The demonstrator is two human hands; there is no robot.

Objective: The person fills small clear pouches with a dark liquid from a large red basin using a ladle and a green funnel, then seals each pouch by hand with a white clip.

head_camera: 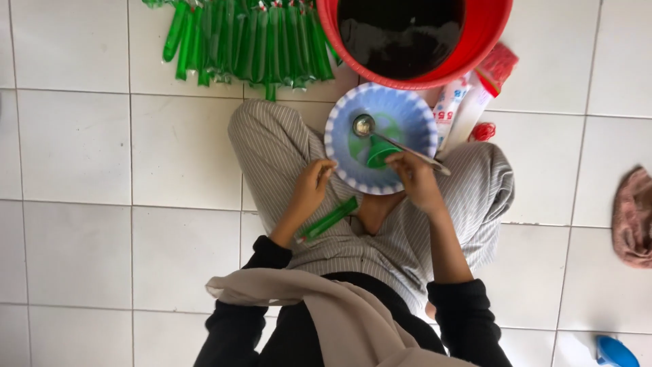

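A row of filled green tube packs (pixel 248 41) is lying on the tiled floor (pixel 75 143) at eleven o'clock. The left hand (pixel 311 187) is pinching the top of a slim green pouch (pixel 329 219), which is trailing toward seven o'clock across the striped trouser leg (pixel 272 146). Right of it, a blue-rimmed bowl (pixel 339 129) is holding a green funnel (pixel 380 155); the right hand (pixel 415 178) is closing around a metal ladle (pixel 367 126). A red bucket (pixel 485 34) of dark liquid is sitting at twelve o'clock, a pink cloth (pixel 633 217) at three.
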